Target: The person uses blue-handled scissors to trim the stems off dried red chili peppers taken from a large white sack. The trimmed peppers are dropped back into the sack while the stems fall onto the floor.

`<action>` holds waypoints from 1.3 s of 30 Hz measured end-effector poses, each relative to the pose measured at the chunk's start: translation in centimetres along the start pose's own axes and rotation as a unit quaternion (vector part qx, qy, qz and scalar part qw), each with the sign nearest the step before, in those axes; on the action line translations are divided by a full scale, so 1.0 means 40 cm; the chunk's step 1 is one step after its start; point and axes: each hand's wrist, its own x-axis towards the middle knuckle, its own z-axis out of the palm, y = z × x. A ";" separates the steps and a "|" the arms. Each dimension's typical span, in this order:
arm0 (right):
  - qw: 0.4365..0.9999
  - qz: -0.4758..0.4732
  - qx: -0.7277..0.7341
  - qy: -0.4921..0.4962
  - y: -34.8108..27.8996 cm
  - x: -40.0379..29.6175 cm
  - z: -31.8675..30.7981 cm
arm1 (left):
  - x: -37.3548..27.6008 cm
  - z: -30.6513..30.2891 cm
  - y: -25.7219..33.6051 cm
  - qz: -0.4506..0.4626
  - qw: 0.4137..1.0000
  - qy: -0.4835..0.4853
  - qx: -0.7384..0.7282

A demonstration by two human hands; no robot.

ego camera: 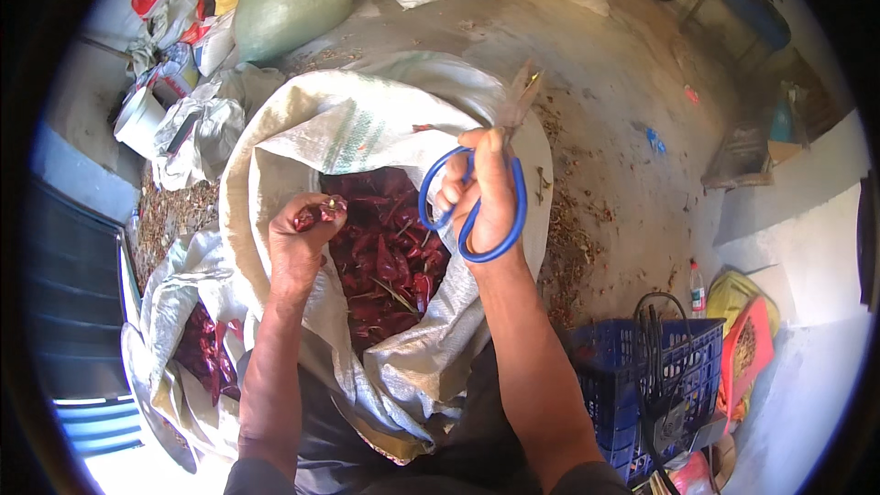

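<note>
In my left hand (pixel 297 240) are dried red chili peppers (pixel 320 213), their cut-looking ends poking out above the thumb. My right hand (pixel 491 199) grips scissors (pixel 507 237) with blue handles, the blades pointing up and away from me. A yellowish bit shows near the blade tips. Between and below both hands lies a white woven sack (pixel 302 110) with its rim rolled outward. Many dark red dried chilies (pixel 388 258) fill its inside, some with pale stems. A smaller white sack (pixel 165 302) at my left also holds red chilies (pixel 206 350).
A blue plastic crate (pixel 653 371) stands at the lower right, near a red dustpan-like tray (pixel 746 344) and a plastic bottle (pixel 697 289). Stem debris (pixel 570 240) litters the floor. Large full sacks (pixel 295 0) stand at the back; a white bucket (pixel 139 122) leans at left.
</note>
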 end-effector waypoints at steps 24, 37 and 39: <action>0.664 -0.120 -0.711 -0.197 0.053 -0.123 0.037 | 0.050 -0.044 0.000 0.219 0.946 0.116 0.210; 0.683 -0.029 -0.698 -0.213 0.044 -0.122 0.043 | 0.033 -0.033 0.020 0.346 0.820 0.108 0.442; 0.695 -0.030 -0.689 -0.202 0.053 -0.127 0.036 | 0.036 -0.027 0.014 0.354 0.816 0.108 0.443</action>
